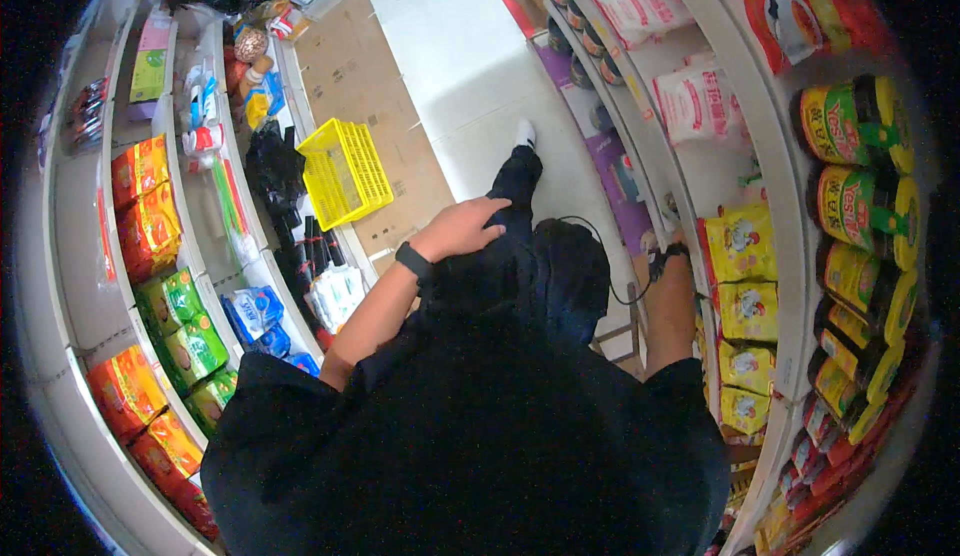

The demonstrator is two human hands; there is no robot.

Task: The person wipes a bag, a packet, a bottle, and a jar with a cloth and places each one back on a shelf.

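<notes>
My left hand (466,227), with a black band on its wrist, rests over my dark trouser leg, fingers apart and nothing in it. My right hand (663,239) reaches to the edge of the right-hand shelf, partly hidden by the shelf; its fingers are too dim to tell if they hold anything. A black cable loops from that wrist. Beside the right forearm, yellow packets (742,242) with a bird picture stand in a column on the shelf. A yellow plastic basket (345,173) lies to the left of my legs.
Left shelves hold orange packets (148,230), green packets (196,350) and blue packs (259,312). Flattened cardboard (360,68) covers part of the floor (457,46). At right are yellow-lidded jars (862,207), white-and-pink bags (697,106) and dark jars (589,35).
</notes>
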